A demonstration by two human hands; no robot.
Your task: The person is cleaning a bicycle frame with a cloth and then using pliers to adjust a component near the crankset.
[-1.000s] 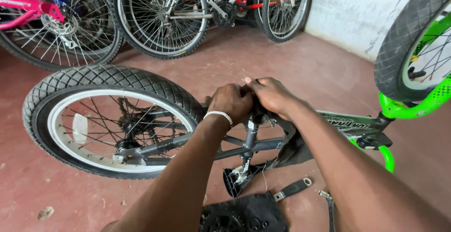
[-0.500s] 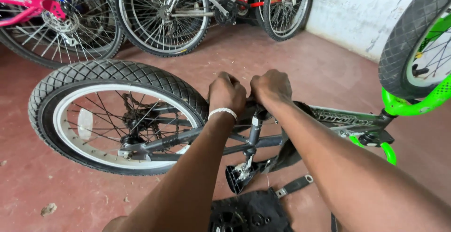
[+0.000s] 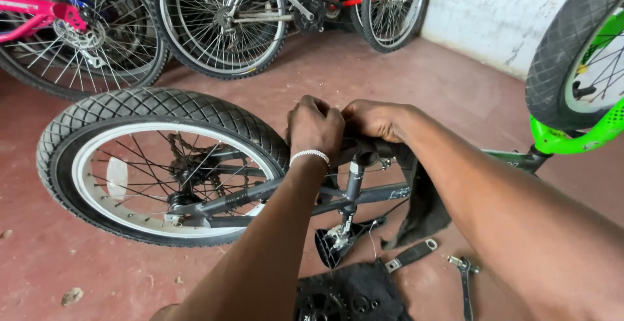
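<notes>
We have the left hand [image 3: 315,126] and right hand [image 3: 374,118] both clenched on the upturned small bike's bottom bracket [image 3: 364,155], beside the rear wheel [image 3: 162,165]. Step: working that fitting; next likely needs a firm twist.

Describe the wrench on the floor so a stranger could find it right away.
Start at the small bike's rear wheel lying on the red floor. Below the frame, right of the black chainring, lie two tools. The wrench is the right one, slim, pointing toward the camera, unlike the flat, slanted crank arm.

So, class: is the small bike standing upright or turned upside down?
Upside down: the saddle rests on the floor, and the rear wheel is raised.
</notes>
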